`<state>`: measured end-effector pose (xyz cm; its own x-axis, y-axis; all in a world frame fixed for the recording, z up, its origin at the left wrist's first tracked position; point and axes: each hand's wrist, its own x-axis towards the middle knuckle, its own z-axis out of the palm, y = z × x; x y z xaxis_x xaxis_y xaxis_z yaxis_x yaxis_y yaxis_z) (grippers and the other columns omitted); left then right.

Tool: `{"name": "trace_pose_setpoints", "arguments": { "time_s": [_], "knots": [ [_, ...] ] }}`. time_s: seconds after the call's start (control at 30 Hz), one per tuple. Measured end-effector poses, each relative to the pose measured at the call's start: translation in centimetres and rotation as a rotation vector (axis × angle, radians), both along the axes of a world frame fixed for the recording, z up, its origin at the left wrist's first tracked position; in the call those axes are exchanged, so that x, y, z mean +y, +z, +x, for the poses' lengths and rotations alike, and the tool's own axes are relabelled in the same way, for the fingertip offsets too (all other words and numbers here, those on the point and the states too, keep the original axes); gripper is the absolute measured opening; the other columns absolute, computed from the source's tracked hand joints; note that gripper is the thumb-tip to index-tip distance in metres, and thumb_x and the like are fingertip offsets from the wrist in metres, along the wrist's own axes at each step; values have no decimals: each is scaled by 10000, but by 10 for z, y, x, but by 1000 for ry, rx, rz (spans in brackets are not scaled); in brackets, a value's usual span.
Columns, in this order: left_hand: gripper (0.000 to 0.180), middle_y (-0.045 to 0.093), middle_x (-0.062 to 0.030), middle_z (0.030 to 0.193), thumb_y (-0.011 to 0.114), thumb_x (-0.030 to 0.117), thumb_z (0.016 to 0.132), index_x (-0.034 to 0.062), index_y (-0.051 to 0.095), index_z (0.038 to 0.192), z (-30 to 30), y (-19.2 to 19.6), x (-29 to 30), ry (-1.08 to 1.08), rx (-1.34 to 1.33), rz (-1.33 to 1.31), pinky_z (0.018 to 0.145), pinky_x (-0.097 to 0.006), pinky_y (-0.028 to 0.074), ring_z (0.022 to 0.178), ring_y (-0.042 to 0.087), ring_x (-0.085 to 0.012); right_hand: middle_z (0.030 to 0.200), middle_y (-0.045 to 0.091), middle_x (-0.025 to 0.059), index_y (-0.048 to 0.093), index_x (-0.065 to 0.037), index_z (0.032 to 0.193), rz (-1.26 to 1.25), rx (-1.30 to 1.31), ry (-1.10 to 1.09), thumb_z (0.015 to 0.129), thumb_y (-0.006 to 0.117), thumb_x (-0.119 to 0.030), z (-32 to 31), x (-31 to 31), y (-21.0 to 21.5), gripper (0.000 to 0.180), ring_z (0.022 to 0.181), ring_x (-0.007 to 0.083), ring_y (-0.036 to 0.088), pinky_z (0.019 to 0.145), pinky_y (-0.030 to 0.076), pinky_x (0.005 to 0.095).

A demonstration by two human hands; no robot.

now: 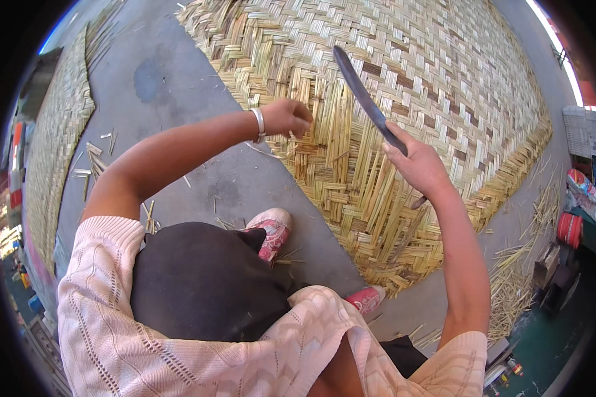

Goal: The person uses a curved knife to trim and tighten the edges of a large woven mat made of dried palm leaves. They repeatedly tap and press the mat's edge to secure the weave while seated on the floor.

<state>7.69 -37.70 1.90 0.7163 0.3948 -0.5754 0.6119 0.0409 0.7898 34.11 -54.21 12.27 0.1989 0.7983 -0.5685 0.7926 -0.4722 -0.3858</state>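
A large woven bamboo mat [444, 73] lies on the grey concrete floor in front of me. My left hand [286, 118], with a silver bangle on the wrist, pinches loose bamboo strips [324, 126] at the mat's unfinished near edge. My right hand [417, 162] is shut on the handle of a long dark curved knife [364, 99], its blade raised and pointing up and left over the mat. I crouch with my red patterned shoes [271, 231] at the mat's edge.
A second woven mat [59, 145] lies at the left. Loose bamboo strips and scraps [516, 278] litter the floor at the right and beside my left arm. A red cylindrical container [569, 228] and boxes stand at the far right.
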Motion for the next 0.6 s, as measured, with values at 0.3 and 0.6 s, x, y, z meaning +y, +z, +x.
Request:
{"name": "trace_pose_setpoints", "arguments": {
  "time_s": [0.3,0.6],
  "knots": [
    [278,684,-91,747,727,124,839,-23,610,1044,45,-22,12,497,20,-121,458,-271,525,542,667,-152,1104,605,16,498,-87,1410,58,716,-324,909,682,-225,-44,-38,48,551,932,83,543,841,454,246],
    [245,697,-56,803,670,196,903,11,642,1060,24,-20,11,447,42,-154,532,-245,556,633,694,-135,633,404,-107,475,-140,1430,57,759,-351,921,666,-238,-59,-51,21,553,485,18,333,438,275,203]
  ]
}}
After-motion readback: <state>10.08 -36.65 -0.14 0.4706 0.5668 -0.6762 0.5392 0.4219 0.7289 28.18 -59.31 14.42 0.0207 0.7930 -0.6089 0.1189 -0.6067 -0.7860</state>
